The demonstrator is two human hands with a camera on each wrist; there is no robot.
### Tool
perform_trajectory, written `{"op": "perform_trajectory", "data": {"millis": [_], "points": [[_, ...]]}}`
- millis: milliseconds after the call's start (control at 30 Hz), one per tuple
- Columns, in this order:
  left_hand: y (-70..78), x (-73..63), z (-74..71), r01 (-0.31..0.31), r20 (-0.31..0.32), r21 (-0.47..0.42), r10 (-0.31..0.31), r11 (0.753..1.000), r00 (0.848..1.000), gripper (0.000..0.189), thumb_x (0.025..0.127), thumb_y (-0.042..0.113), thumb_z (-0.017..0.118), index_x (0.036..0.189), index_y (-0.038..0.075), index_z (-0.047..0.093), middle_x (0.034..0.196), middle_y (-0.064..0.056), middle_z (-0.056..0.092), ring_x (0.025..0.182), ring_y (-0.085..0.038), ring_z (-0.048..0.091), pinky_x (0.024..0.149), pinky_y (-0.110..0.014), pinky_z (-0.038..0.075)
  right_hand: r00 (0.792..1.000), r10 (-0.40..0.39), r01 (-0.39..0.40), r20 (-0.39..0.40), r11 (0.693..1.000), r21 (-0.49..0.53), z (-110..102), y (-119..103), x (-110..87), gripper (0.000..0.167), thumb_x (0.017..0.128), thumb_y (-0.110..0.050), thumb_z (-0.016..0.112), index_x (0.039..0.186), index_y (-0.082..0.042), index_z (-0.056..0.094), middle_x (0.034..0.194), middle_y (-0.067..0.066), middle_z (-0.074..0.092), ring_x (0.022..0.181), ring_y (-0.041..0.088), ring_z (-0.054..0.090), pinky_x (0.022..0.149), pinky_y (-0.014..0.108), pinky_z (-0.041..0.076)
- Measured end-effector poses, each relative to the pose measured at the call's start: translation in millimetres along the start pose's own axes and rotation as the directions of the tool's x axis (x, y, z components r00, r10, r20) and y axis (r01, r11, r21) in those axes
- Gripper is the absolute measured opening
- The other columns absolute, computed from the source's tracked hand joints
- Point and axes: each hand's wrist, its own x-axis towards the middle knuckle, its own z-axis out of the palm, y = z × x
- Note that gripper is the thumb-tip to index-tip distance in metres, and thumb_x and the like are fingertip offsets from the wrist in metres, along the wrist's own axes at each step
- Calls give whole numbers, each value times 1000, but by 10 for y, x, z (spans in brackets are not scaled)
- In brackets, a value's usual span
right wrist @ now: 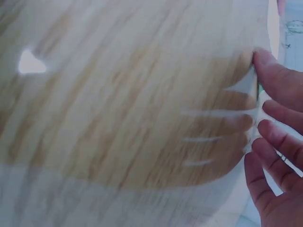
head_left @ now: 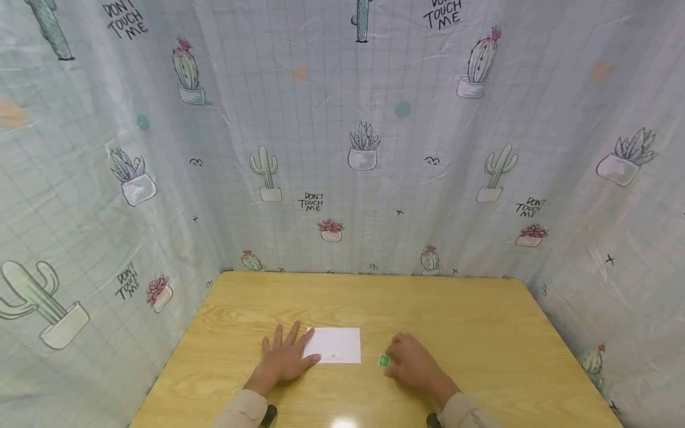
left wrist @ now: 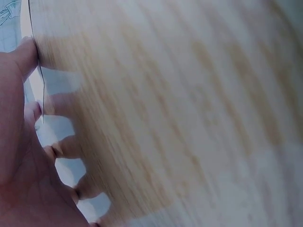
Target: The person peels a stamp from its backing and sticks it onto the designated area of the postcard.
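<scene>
A white rectangular sheet (head_left: 338, 343), blank but for small faint print along its near edge, lies flat on the wooden table (head_left: 471, 321). On its left side rests my left hand (head_left: 286, 358), palm down with fingers spread; the thumb and index finger overlap the sheet's edge. To the right of the sheet is a small green square with a pale border, like a stamp (head_left: 383, 360). Around it my right hand (head_left: 414, 364) stands with thumb and index finger apart on either side. In the right wrist view, the right fingers (right wrist: 284, 142) are slightly bent, tips at the tabletop.
A hanging curtain (head_left: 332, 119) printed with cacti stands behind the table and along both sides. Dark bands (head_left: 270, 415) show at the wrists. Glare shines off the near part of the tabletop.
</scene>
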Motion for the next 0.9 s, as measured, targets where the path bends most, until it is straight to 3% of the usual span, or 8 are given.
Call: {"op": "perform_trajectory", "data": {"millis": [133, 300, 533, 900], "points": [[-40, 18, 28, -28, -23, -46, 27, 999, 999, 74, 100, 69, 50, 162, 30, 39, 175, -16, 19, 156, -63, 5, 112, -90, 1, 1000, -26, 26, -2, 1000, -8, -23, -24, 17, 25, 83, -22, 85, 102, -6, 82, 98, -1, 68, 89, 13, 55, 75, 26, 51], [-117, 58, 112, -63, -42, -84, 60, 994, 997, 76, 98, 75, 45, 163, 36, 36, 176, -17, 15, 153, -67, 2, 108, -92, -3, 996, -94, 92, -9, 991, -95, -46, -54, 43, 10, 87, -14, 82, 95, -8, 82, 96, 0, 70, 90, 15, 62, 83, 33, 58], [-75, 55, 57, -15, -2, -54, 15, 998, 1000, 75, 100, 68, 51, 162, 29, 38, 175, -16, 18, 156, -63, 3, 112, -90, -1, 989, -147, 144, 0, 973, -179, -58, -59, 78, 5, 91, -7, 76, 92, -6, 81, 98, 4, 73, 92, 18, 65, 84, 34, 60], [-78, 56, 65, -7, 6, -51, 7, 999, 1000, 77, 99, 71, 49, 163, 29, 36, 176, -15, 16, 157, -60, 1, 114, -88, -2, 977, -170, 183, 132, 978, -100, -95, 7, 155, 4, 90, -8, 77, 92, -9, 81, 97, -5, 68, 87, 6, 56, 80, 27, 56]]}}
